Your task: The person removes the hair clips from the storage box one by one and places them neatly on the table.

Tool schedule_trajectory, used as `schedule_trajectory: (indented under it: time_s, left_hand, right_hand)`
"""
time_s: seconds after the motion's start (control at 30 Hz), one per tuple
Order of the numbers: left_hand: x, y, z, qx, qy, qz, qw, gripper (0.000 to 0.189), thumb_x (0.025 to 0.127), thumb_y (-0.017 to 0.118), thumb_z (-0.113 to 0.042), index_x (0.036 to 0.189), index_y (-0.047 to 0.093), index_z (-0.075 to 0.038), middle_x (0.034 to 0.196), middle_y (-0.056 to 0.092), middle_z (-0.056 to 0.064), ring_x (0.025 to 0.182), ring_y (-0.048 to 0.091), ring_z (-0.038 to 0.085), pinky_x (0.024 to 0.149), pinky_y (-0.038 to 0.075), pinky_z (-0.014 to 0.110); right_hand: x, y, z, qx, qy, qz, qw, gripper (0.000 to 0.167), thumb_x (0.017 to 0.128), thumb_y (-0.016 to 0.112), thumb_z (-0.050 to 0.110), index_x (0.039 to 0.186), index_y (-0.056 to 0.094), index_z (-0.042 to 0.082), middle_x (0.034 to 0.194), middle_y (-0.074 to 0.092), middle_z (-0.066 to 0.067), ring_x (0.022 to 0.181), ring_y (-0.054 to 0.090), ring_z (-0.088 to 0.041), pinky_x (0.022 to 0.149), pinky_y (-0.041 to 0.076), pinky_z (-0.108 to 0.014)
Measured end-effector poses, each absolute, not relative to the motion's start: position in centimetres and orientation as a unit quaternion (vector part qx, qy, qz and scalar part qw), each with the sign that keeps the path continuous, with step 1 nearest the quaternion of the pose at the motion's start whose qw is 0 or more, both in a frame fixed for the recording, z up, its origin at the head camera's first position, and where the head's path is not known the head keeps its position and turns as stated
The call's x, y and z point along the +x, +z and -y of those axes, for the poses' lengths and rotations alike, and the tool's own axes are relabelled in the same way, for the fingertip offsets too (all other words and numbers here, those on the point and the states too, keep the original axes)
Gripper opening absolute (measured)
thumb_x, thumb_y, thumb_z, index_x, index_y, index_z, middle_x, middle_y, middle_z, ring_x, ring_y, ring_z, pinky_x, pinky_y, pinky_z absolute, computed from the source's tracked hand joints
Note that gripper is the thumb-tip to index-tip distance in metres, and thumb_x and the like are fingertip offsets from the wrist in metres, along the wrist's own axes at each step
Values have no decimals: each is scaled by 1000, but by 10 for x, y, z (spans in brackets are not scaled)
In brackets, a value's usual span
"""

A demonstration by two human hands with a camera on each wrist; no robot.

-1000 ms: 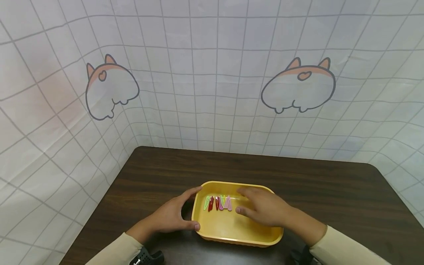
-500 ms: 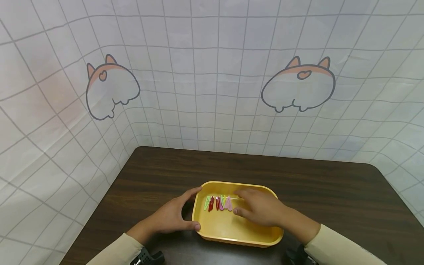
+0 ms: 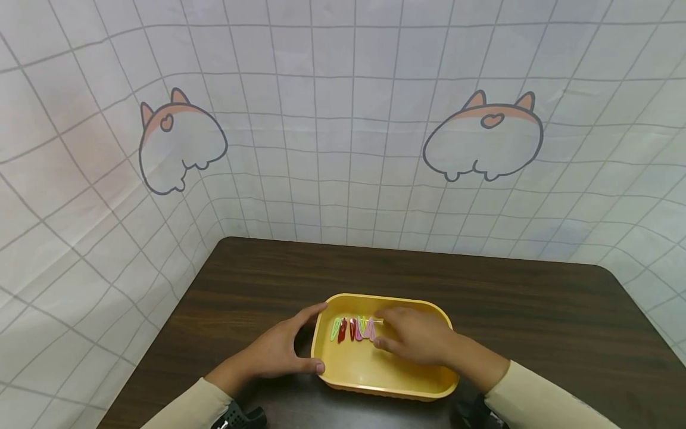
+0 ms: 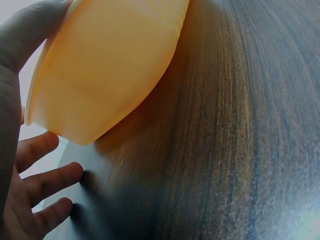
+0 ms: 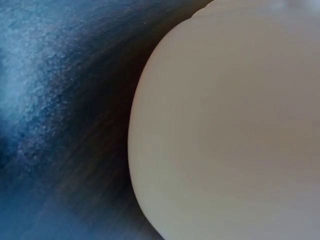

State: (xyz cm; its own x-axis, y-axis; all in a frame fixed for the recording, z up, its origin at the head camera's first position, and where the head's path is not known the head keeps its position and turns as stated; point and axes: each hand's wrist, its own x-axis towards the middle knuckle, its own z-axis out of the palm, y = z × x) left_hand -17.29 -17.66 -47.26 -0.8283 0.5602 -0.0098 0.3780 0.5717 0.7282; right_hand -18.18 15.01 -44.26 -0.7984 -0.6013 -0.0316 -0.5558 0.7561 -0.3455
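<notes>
Hair clips [image 3: 352,329] lie inside a yellow tray [image 3: 370,369], head view, the right hand [image 3: 420,339] beside them, thumb and forefinger parted, any grip hidden; the left hand [image 3: 270,348], spread wide, touches its end. Left wrist: fingers [image 4: 52,181] spread. Right wrist: blurred pale surface [image 5: 225,125].

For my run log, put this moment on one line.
left hand: touching left end of yellow tray; right hand: inside tray, near small clips; clips: in a row; tray: on dark table

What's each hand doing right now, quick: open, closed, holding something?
Left hand: holding the yellow tray by one end.
Right hand: looks open beside the clips; underside hidden.
</notes>
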Motion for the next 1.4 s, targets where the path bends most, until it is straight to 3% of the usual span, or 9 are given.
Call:
schedule_trajectory:
  time_s: [0.13, 0.27, 0.47, 0.7, 1.4]
  left_hand:
    - [-173, -472, 176, 267, 379, -878, 121, 106, 76, 86, -59, 161, 25, -41, 144, 55, -6, 136, 48, 20, 111, 34, 60]
    - [-173, -472, 175, 266, 381, -877, 122, 106, 76, 86, -58, 161, 25, -40, 145, 55, -6, 136, 48, 20, 111, 34, 60]
    - [-172, -471, 174, 267, 385, -875, 124, 106, 76, 86, -58, 161, 25, -40, 146, 54, -6, 137, 47, 19, 111, 34, 59]
    - [-172, -472, 175, 267, 384, -875, 122, 106, 77, 85, -58, 161, 24, -40, 146, 54, -6, 136, 48, 19, 110, 34, 60]
    - [-170, -471, 174, 266, 382, -877, 117, 105, 77, 85, -58, 161, 25, -40, 142, 57, -5, 134, 50, 19, 109, 35, 60]
  right_hand:
    - [-185, -445, -149, -312, -166, -932, 79, 56, 99, 64, 49, 138, 60, 10, 110, 68, -1, 102, 63, -17, 89, 52, -42]
    - [-188, -445, -149, -312, -171, -930, 88, 54, 98, 66, 47, 137, 60, 10, 84, 57, 11, 77, 55, -7, 70, 49, -34]
    - [-190, -447, -148, -305, -175, -931, 98, 50, 98, 68, 45, 136, 60, 13, 72, 53, 12, 64, 52, -6, 59, 45, -30]
    - [-190, -448, -147, -301, -178, -932, 99, 47, 98, 68, 42, 134, 61, 13, 66, 53, 10, 58, 50, -8, 54, 43, -31]
    - [-191, -457, -143, -292, -157, -940, 79, 39, 98, 66, 43, 128, 67, 18, 68, 51, 13, 64, 51, -8, 60, 44, -32]
